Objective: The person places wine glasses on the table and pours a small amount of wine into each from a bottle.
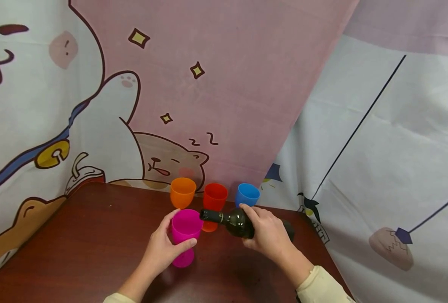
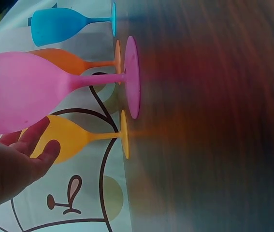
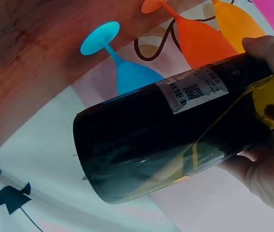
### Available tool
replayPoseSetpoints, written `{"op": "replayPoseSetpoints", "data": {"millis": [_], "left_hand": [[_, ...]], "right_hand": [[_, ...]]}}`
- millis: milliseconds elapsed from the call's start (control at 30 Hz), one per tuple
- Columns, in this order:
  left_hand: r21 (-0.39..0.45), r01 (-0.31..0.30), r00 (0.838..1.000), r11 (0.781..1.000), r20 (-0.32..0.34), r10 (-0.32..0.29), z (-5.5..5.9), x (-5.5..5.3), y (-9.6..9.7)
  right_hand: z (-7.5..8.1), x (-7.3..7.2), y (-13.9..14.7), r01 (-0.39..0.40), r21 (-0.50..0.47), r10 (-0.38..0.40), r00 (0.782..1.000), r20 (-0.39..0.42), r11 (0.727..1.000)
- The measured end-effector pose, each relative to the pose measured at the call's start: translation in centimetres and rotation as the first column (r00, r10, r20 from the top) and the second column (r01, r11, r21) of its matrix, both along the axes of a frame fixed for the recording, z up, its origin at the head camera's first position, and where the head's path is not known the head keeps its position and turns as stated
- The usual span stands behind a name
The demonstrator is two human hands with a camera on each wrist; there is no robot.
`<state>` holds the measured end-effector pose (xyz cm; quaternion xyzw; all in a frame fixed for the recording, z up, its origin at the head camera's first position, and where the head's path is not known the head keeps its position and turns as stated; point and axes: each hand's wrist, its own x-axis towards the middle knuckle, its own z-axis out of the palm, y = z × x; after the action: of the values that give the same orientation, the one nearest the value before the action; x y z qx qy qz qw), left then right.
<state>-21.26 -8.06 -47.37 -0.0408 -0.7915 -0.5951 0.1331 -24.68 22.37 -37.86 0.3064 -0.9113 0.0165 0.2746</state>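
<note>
In the head view my left hand [image 1: 158,249] grips the bowl of a magenta plastic goblet [image 1: 186,229], thumb across the near side. The goblet is upright; I cannot tell whether its foot touches the table. My right hand [image 1: 270,234] holds a dark green glass wine bottle [image 1: 240,223] by its body. The bottle lies nearly level, its mouth at the goblet's right rim. No liquid shows at the mouth. Up close, the right wrist view shows the bottle's base end and a white label [image 3: 193,90]. The left wrist view has the goblet [image 2: 25,92] beside my fingers.
Behind the hands stand an orange goblet [image 1: 183,192], a red one [image 1: 215,197] and a blue one [image 1: 248,194], in a row along the back of the brown table [image 1: 95,235]. A printed cloth [image 1: 239,84] hangs directly behind the table's back edge and along its right side.
</note>
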Motion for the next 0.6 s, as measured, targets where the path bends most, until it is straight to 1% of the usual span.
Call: {"op": "replayPoseSetpoints", "data": {"millis": [133, 300, 600], "left_hand": [[0.003, 0.001, 1.0, 1.0, 0.01, -0.001, 0.0, -0.1, 0.0], [0.002, -0.002, 1.0, 1.0, 0.028, 0.002, 0.0, -0.1, 0.2], [0.018, 0.007, 1.0, 1.0, 0.006, -0.007, 0.0, 0.0, 0.1]], "right_hand": [[0.4, -0.2, -0.3, -0.014, 0.024, 0.014, 1.0, -0.011, 1.0], [0.9, -0.2, -0.5, -0.026, 0.04, 0.026, 1.0, 0.001, 0.999], [1.8, -0.5, -0.7, -0.032, 0.091, 0.033, 0.999, -0.01, 0.995]]}}
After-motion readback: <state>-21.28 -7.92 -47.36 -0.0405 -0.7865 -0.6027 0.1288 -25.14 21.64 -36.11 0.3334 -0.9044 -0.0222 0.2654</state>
